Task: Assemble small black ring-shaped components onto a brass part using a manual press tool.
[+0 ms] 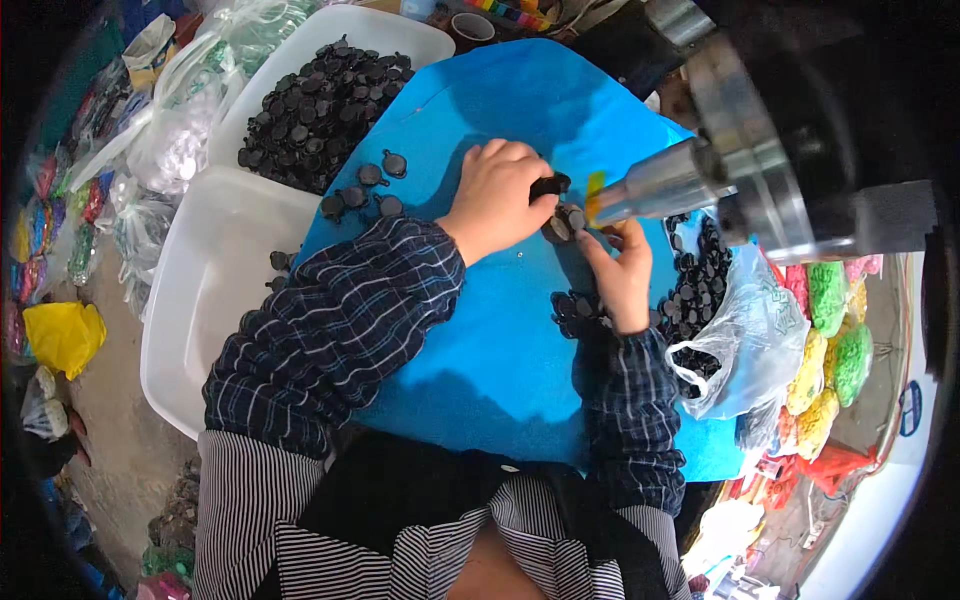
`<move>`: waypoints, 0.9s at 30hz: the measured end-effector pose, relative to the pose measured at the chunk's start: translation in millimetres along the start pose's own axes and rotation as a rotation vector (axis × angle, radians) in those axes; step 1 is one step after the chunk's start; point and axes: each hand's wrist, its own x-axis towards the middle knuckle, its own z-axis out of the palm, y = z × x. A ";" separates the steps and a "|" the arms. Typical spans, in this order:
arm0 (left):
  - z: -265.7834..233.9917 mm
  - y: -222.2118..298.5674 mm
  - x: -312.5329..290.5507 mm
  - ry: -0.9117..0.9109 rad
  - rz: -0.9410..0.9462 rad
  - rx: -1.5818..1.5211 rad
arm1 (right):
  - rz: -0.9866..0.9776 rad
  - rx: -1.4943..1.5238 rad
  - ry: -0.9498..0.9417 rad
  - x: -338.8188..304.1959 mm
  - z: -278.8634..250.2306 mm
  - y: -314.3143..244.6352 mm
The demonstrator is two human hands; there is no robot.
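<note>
My left hand [492, 200] is closed over the blue cloth, with a small black plastic piece [548, 187] between thumb and fingers. Just right of it, a small round dark piece [566, 222] lies beside the tip of a metal machine head [660, 183] with a yellow strip [594, 198] at its end. The thumb of my right hand [624, 275] presses against this round piece; its fingertips are partly hidden behind the machine tip. Several loose black round tabbed pieces [394, 164] lie left of my left hand, and more black pieces [575, 312] lie beside my right wrist.
A white bin [425, 40] heaped with black pieces stands far left. A second white bin [200, 235] is nearer. At the right, a clear plastic bag [745, 335] lies by a pile of black pieces [700, 285]. Bags of coloured parts [825, 330] line the right side.
</note>
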 end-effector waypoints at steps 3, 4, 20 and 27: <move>-2.5 -2.8 -2.1 0.014 -0.021 0.018 | -0.132 -0.222 -0.194 -15.2 -17.8 -28.2; -0.9 -0.8 -1.4 0.035 -0.015 0.020 | -0.278 -0.421 -0.334 -21.1 -25.1 -43.2; 4.8 8.7 1.2 -0.042 0.054 0.026 | -0.011 0.237 0.032 2.4 13.4 -6.7; -4.2 -1.8 -3.3 -0.043 -0.037 0.043 | -0.014 -0.339 -0.113 -6.6 -27.0 -6.4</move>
